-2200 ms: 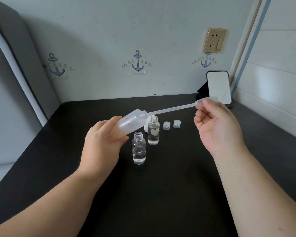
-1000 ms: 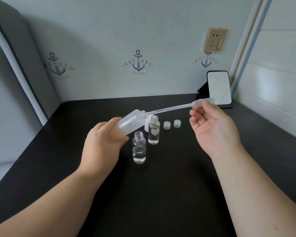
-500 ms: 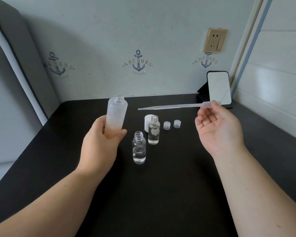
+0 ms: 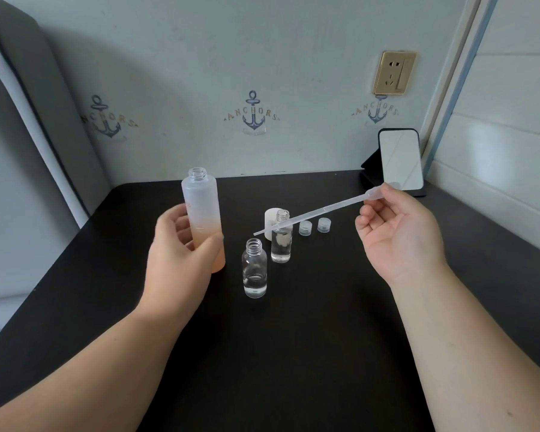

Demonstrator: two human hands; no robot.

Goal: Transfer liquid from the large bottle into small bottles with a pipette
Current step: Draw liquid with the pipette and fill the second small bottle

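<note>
We see the left hand (image 4: 181,260) gripping the large bottle (image 4: 204,213), a frosted cylinder that fades to orange at its base. Its fingers (image 4: 181,218) curl round the back and the thumb crosses the front low down. The bottle stands upright and uncapped, at the left of the black worktop (image 4: 293,353); whether its base touches the surface we cannot tell, since the hand hides it.

The right hand (image 4: 399,235) pinches the bulb end of the clear pipette (image 4: 318,212) between thumb and fingertips, the other fingers loosely curled over the palm. The pipette slopes down to the left. Its tip hangs above the near small bottle (image 4: 255,269) and its stem crosses in front of the neck of the far small bottle (image 4: 282,240).

Both small bottles stand upright and open between the hands, each with clear liquid in the bottom. A white cap (image 4: 270,221) sits behind the far one, and two small clear caps (image 4: 315,227) lie just to its right.

At the back right corner a small mirror (image 4: 399,163) leans on its stand. A gold wall socket (image 4: 393,72) is fixed above it.
</note>
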